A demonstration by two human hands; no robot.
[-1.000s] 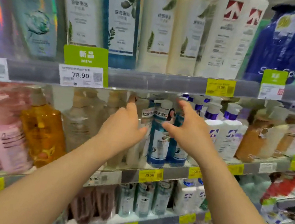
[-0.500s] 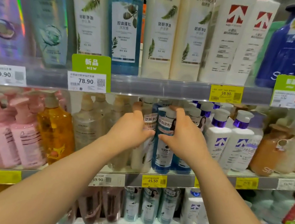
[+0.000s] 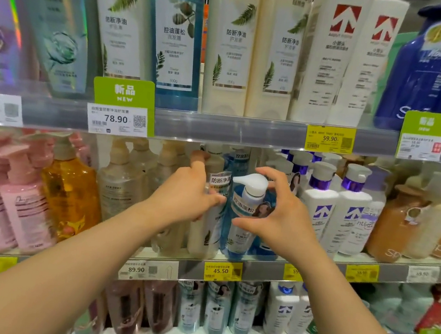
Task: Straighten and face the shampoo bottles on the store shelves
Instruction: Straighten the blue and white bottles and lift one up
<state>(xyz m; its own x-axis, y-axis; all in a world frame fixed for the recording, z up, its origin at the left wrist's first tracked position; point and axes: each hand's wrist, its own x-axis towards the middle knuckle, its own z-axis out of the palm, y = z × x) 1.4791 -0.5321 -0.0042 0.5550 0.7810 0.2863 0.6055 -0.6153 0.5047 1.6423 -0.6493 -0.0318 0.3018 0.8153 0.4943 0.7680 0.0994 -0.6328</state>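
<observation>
On the middle shelf (image 3: 257,268) stands a blue pump bottle (image 3: 245,211) with a white pump head and a collar tag, leaning slightly toward me. My right hand (image 3: 277,215) curls around its right side, thumb under the tag and fingers arched over the pump. Just left of it is a cream pump bottle (image 3: 206,231) with a paper tag. My left hand (image 3: 185,193) grips that cream bottle from the left, index finger raised behind it.
Beige translucent pump bottles (image 3: 120,185), an amber bottle (image 3: 69,190) and pink ones (image 3: 14,211) fill the shelf to the left. White bottles with purple collars (image 3: 320,206) stand right. Tall tubes (image 3: 229,43) line the upper shelf; price tags (image 3: 221,271) edge each rail.
Both hands have closed in from reaching toward the shelf to holding the two middle bottles. The blue bottle has come forward and its pump head now shows between my hands.
</observation>
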